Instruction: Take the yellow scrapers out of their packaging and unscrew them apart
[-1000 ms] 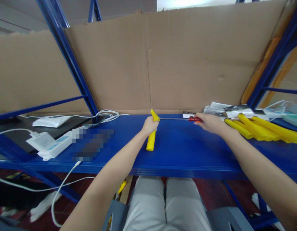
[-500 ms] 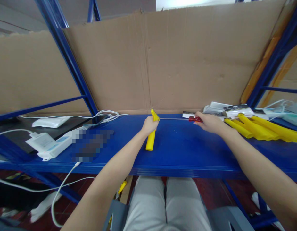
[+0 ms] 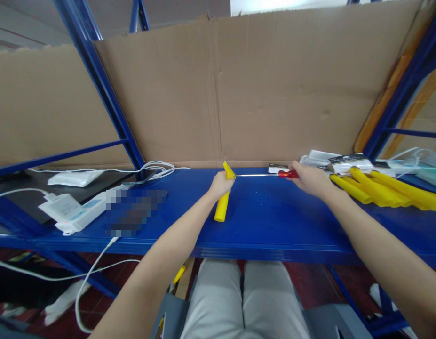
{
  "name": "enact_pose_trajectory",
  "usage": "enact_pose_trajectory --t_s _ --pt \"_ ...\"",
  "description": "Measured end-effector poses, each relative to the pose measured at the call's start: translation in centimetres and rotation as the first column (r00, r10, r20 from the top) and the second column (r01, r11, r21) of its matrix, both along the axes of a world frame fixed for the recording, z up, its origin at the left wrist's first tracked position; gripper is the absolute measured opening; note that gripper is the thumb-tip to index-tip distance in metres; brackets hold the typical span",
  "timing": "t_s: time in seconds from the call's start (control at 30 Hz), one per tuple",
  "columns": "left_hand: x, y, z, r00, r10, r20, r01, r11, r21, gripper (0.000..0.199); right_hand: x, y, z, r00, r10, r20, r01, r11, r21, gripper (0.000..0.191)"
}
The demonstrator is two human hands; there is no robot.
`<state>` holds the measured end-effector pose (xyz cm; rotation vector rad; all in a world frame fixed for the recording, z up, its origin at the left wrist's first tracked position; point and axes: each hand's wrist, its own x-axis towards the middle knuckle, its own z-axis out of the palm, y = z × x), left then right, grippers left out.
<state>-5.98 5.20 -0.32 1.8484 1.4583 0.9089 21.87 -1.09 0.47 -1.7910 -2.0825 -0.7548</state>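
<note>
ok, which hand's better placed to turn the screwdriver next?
Probably the right hand: it holds the screwdriver by the red handle, while the left hand grips the yellow piece at the tip.

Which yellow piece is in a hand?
The yellow piece in the left hand, where the screwdriver points; the other yellow pieces on the shelf lie grouped, unheld.

In the middle there is one yellow tube and one screwdriver. At right lie at least three loose yellow tubes, their overlap hiding the exact count. At left are one power strip, one charger and one white packet.
</note>
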Motion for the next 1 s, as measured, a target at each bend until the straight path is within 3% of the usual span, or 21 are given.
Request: enact_pose_trajectory --t_s 0.33,0.53,0.73,1.0 --pt "0.0 -0.1 0.1 1.0 0.002 0.001 -0.002 1.0 -0.001 0.011 -1.0 -0.7 0.7 0.985 -0.157 0.067 0.163 0.982 -0.095 0.025" --pt "0.1 -0.3 0.2 1.0 0.013 -0.008 -0.013 1.0 -0.005 0.011 -0.3 -0.2 0.4 0.993 -0.087 0.079 0.093 0.993 -0.076 0.022" --pt "0.0 0.0 -0.1 1.0 0.003 -0.001 -0.003 1.0 -0.016 0.011 0.2 0.5 -0.4 0.998 0.051 0.025 -0.05 0.998 -0.038 0.031" --pt "0.1 0.2 -0.2 1.0 -0.009 0.015 0.009 1.0 -0.013 0.011 0.5 0.7 -0.4 0.999 0.035 0.035 -0.034 0.999 -0.029 0.03"
